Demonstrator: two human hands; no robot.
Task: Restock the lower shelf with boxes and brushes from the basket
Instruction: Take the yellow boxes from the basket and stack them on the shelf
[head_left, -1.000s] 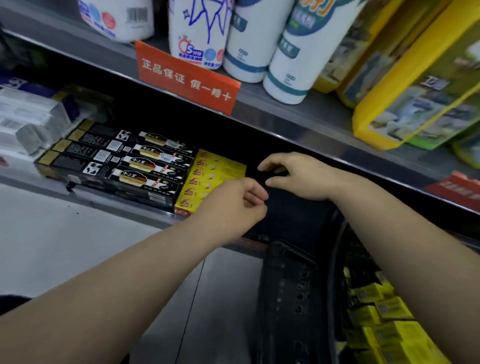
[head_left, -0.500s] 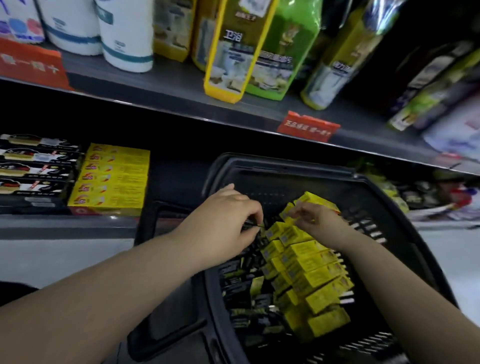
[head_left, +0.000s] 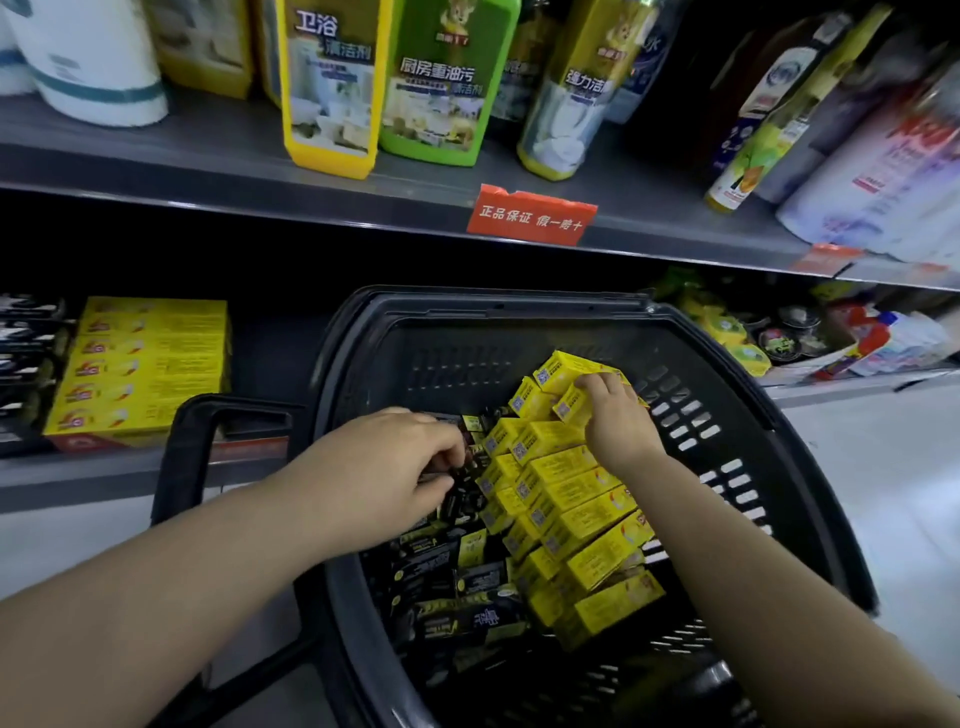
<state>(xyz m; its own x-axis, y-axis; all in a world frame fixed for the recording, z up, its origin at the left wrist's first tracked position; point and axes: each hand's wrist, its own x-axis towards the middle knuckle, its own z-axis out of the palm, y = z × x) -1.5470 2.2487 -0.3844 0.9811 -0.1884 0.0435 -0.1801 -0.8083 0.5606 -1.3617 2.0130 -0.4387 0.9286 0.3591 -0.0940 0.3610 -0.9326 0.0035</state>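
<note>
Basket (head_left: 769, 452) at 6 o'clock below lower shelf (head_left: 130, 470). Right hand (head_left: 615, 415) clamped on yellow box (head_left: 569, 370) at 1 o'clock of pile; left hand (head_left: 395, 473) pinched on black box (head_left: 465, 470). Cartons judged light, stiff, crushable; best gripped across long sides.

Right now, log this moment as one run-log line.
left hand: in basket, fingers on black boxes | right hand: gripping yellow box | lower shelf: yellow stack present
</note>
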